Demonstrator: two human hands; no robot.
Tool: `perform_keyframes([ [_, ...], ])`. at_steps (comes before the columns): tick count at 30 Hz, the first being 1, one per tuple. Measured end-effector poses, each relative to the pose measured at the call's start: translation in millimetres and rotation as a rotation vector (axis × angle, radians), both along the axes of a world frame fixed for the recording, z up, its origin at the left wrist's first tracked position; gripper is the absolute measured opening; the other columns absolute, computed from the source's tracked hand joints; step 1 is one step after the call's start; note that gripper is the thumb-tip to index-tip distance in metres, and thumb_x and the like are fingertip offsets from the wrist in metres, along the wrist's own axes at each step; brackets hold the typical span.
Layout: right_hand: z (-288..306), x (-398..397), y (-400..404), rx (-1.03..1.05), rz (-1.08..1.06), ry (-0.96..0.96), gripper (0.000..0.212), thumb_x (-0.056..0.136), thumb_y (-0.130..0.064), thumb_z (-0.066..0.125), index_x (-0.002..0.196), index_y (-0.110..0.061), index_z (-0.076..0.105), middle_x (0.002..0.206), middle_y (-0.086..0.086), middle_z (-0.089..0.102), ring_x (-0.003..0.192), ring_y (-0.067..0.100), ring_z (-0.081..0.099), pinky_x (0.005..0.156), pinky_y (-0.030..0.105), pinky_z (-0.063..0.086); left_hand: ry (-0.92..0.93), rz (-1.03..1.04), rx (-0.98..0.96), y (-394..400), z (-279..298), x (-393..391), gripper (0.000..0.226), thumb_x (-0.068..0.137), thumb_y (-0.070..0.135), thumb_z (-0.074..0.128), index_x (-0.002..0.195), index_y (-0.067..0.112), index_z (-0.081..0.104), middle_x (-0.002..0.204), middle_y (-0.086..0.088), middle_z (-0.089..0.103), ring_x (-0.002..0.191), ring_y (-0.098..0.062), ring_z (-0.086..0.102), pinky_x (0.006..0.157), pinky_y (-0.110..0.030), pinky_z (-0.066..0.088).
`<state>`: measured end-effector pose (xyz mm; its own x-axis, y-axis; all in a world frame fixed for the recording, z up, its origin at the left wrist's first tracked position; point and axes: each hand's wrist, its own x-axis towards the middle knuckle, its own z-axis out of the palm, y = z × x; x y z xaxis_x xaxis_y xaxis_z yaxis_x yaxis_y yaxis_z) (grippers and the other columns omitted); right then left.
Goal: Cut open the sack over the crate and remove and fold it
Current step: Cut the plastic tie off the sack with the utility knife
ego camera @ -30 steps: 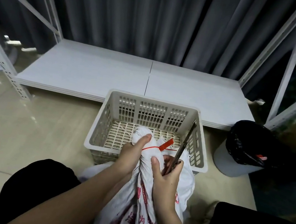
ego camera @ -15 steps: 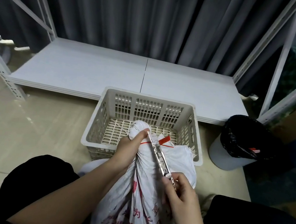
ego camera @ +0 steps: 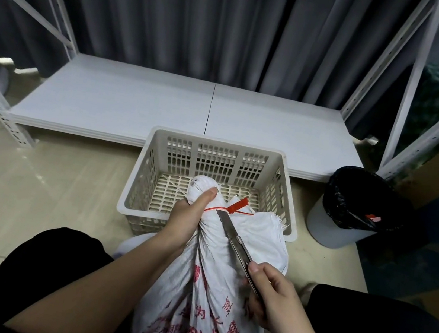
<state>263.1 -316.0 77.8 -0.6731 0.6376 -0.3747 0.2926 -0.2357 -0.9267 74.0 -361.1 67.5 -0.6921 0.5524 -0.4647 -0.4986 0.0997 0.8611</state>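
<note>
Centre left of frame: my left hand (ego camera: 190,213) clenches the bunched neck of the sack (ego camera: 224,275), which leans over the near rim of the crate (ego camera: 215,148). Centre: the red tie (ego camera: 230,208) cinches that neck. Lower right: my right hand (ego camera: 270,296) grips the knife (ego camera: 233,237), its long axis running up-left, tip just below the tie.

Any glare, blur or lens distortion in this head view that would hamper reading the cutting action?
Head view: dim, even light; strong wide-angle bowing of the white metal shelf uprights; soft glare on the beige tiled floor; the silver utility knife blade, red plastic tie and white woven sack stay sharp; both hands crisp, no motion blur.
</note>
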Motion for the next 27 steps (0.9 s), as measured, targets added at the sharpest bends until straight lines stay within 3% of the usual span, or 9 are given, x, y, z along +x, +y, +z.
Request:
perform_keyframes([
  [5,-3,-3,-1,0.029,-0.001,-0.001,0.032,0.096,-0.022,0.050,0.067,-0.009,0.048,0.039,-0.001,0.032,0.032,0.009,0.027,0.035,0.016,0.022,0.022,0.005,0.000,0,0,1,0.024,0.085,0.036,0.067,0.090,0.013,0.072,0.090,-0.005,0.076,0.083,-0.018,0.073,0.071,-0.025,0.056],
  [10,-10,-6,-7,0.055,-0.018,0.009,0.032,0.087,-0.037,0.054,0.062,-0.018,0.052,0.041,0.000,0.031,0.035,0.010,0.025,0.039,0.020,0.021,0.032,-0.001,0.017,-1,0,2,0.023,0.086,0.036,0.066,0.089,0.013,0.072,0.090,-0.005,0.076,0.083,-0.017,0.073,0.070,-0.025,0.055],
  [15,-15,-8,-13,-0.066,-0.049,0.107,0.030,0.099,-0.017,0.043,0.075,-0.001,0.052,0.038,0.002,0.029,0.030,0.008,0.022,0.033,0.014,0.019,0.065,0.002,0.006,-1,0,3,0.023,0.087,0.038,0.064,0.085,0.016,0.071,0.087,-0.002,0.076,0.079,-0.014,0.072,0.067,-0.023,0.054],
  [18,-22,-9,-17,0.044,-0.071,0.115,0.032,0.097,-0.016,0.048,0.065,-0.016,0.056,0.041,-0.002,0.029,0.035,0.008,0.023,0.036,0.017,0.020,0.115,-0.001,-0.017,-1,-3,3,0.028,0.087,0.042,0.063,0.086,0.016,0.072,0.087,-0.002,0.076,0.084,-0.016,0.072,0.073,-0.026,0.055],
  [21,-27,-8,-20,0.168,-0.083,0.090,0.032,0.096,-0.013,0.051,0.064,-0.015,0.053,0.051,0.000,0.033,0.045,0.006,0.028,0.044,0.017,0.024,0.169,0.005,-0.045,0,-6,3,0.029,0.087,0.046,0.061,0.082,0.020,0.072,0.087,0.000,0.075,0.085,-0.016,0.071,0.081,-0.029,0.055],
  [27,-30,-4,-19,0.116,-0.091,0.109,0.037,0.095,-0.015,0.051,0.060,-0.022,0.053,0.046,-0.010,0.031,0.041,0.003,0.025,0.042,0.012,0.021,0.212,-0.019,-0.097,-1,-10,3,0.034,0.087,0.050,0.059,0.082,0.018,0.071,0.087,-0.002,0.075,0.086,-0.017,0.071,0.084,-0.034,0.056],
])
